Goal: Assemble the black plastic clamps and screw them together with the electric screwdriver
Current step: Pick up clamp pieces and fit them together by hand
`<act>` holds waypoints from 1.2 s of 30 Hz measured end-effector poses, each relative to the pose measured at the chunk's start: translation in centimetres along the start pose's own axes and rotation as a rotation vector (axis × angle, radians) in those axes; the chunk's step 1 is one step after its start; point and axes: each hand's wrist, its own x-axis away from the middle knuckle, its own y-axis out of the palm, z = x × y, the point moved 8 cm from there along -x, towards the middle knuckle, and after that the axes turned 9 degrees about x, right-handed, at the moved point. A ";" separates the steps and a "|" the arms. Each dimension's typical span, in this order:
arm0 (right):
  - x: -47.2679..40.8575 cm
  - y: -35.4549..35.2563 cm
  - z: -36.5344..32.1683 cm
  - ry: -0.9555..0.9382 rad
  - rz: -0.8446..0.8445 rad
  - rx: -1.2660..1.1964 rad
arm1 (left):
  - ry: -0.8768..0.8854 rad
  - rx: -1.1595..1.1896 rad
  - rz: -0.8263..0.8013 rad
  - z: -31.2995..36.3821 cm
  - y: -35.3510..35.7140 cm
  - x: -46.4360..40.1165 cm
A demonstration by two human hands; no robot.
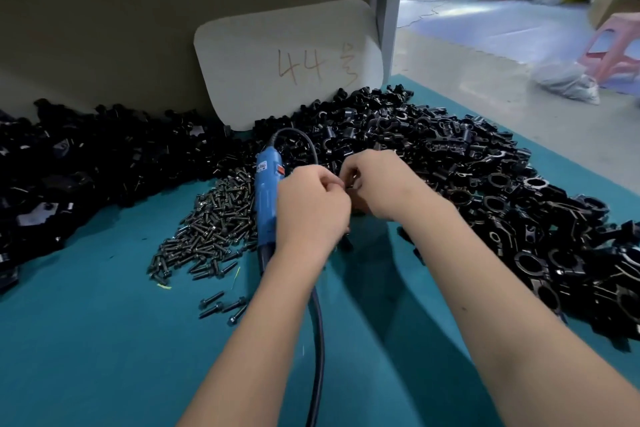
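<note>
Left hand: the left hand has its fingers curled, thumb and forefinger pinched together on something small at the point where both hands meet; what it pinches is too hidden to name, possibly a screw.
Right hand: the right hand is curled likewise, fingertips turned toward the left hand, closed round a small dark part that is mostly covered; it looks like a clamp piece, though that cannot be confirmed.
Screwdriver: the blue electric screwdriver lies on the surface just beside the left hand's outer edge, unheld, its dark cord running back under the left forearm.
Screws: a loose heap of dark screws sits beyond the screwdriver, further left of the left hand.
Clamps: black plastic clamps are heaped behind and to the right of the right hand; another heap lies far left.
Surface: a teal surface carries everything.
Step in hand: seemingly mating parts by finger before driving.
Doing it well: seat the halves flush, start the screw straight by hand, then reach for the screwdriver.
</note>
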 end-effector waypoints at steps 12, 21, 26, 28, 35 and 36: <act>0.3 1.7 -2.1 0.075 0.148 -0.061 | 0.015 0.223 0.267 -2.4 -7.0 0.8; 0.6 -2.2 -3.8 0.122 0.383 -0.195 | 0.026 0.181 0.380 -4.0 -11.9 0.4; 0.6 0.7 -12.5 -0.073 0.223 -0.543 | 0.108 -0.210 0.602 -5.8 -19.3 1.1; 0.9 2.3 -16.1 -0.170 0.155 -0.559 | 0.122 -0.487 0.699 -6.8 -22.8 1.0; -0.1 7.1 -21.9 -0.243 -0.015 -0.559 | -0.169 -0.660 0.723 -11.6 -29.7 -0.3; -0.3 7.6 -22.2 -0.233 -0.019 -0.582 | -0.158 -0.654 0.719 -11.8 -29.8 -0.5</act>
